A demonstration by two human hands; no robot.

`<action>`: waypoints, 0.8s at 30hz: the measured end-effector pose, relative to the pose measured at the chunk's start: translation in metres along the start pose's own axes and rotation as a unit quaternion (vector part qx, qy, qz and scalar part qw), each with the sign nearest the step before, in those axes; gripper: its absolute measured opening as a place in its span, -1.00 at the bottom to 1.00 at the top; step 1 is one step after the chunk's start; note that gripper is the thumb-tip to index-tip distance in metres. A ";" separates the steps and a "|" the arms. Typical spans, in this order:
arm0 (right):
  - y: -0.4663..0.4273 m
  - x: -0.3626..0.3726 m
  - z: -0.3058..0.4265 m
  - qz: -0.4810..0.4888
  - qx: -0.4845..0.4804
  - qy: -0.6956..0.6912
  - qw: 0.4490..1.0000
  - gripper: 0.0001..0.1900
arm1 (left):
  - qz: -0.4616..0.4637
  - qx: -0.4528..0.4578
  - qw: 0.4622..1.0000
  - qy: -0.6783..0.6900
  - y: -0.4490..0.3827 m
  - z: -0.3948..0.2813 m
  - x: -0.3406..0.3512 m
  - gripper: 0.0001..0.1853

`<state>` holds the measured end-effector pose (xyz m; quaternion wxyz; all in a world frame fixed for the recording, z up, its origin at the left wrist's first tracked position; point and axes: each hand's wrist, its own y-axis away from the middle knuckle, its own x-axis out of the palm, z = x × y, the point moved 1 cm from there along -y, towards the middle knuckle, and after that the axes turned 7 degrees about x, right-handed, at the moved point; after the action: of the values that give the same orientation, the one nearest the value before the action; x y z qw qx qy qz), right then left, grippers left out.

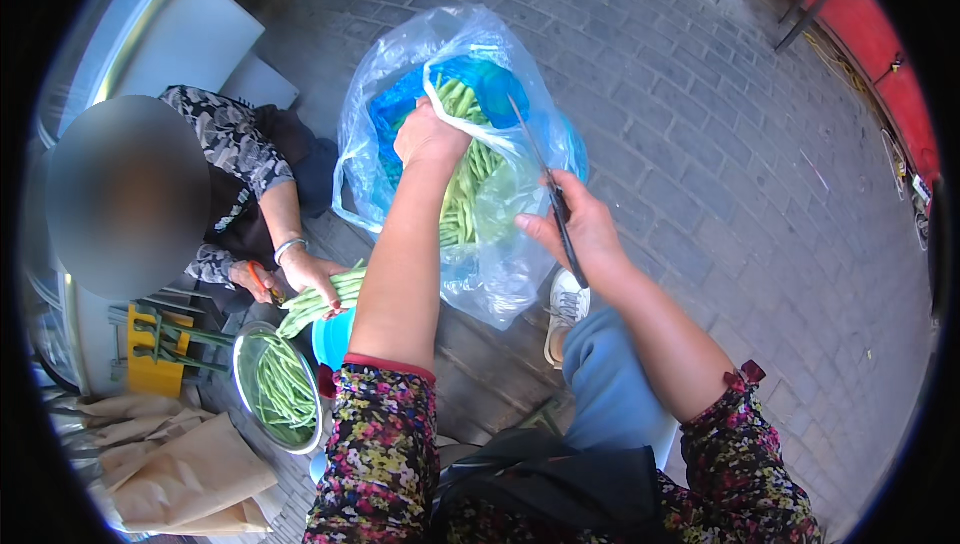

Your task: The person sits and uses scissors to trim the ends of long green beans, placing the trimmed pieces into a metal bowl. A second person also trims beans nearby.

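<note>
A large clear plastic bag (pixel 382 49) with a blue inner bag (pixel 510 86) stands before me, full of green beans (pixel 469 184). My left hand (pixel 431 131) reaches into its opening and is closed at the beans and the bag's edge; its fingertips are hidden, so what it grips cannot be told. To the right of the bag my right hand (pixel 585 221) holds a knife (pixel 559 206) by its black handle, the narrow blade pointing up and away beside the bag.
At left, a co-worker holds orange-handled scissors (pixel 262 281) and a bunch of green beans (pixel 330 296) above a turquoise container (pixel 326 341). A bowl (pixel 319 424) of beans stands nearer me, with brown paper (pixel 187 476) at lower left. My shoe (pixel 566 304) rests near the bag.
</note>
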<state>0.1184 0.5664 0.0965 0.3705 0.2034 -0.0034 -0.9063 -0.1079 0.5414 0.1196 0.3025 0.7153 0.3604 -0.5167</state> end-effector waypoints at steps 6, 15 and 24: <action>-0.019 -0.007 -0.024 -0.056 0.058 0.042 0.996 -0.42 | 0.098 0.039 0.977 -0.184 0.011 -0.013 -0.073 -0.48; -0.026 -0.008 -0.038 -0.145 0.039 0.060 0.987 -0.55 | 0.139 -0.043 0.987 0.069 0.048 0.083 -0.186 -0.69; 0.007 0.000 -0.018 -0.176 -0.115 -0.227 0.951 -0.56 | 0.185 0.001 0.702 0.688 0.256 0.136 -0.213 -0.52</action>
<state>0.1294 0.5641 0.0806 0.2152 -0.0540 0.0528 -0.9736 -0.0109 0.2465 0.3002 0.0599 0.9244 0.3282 0.1849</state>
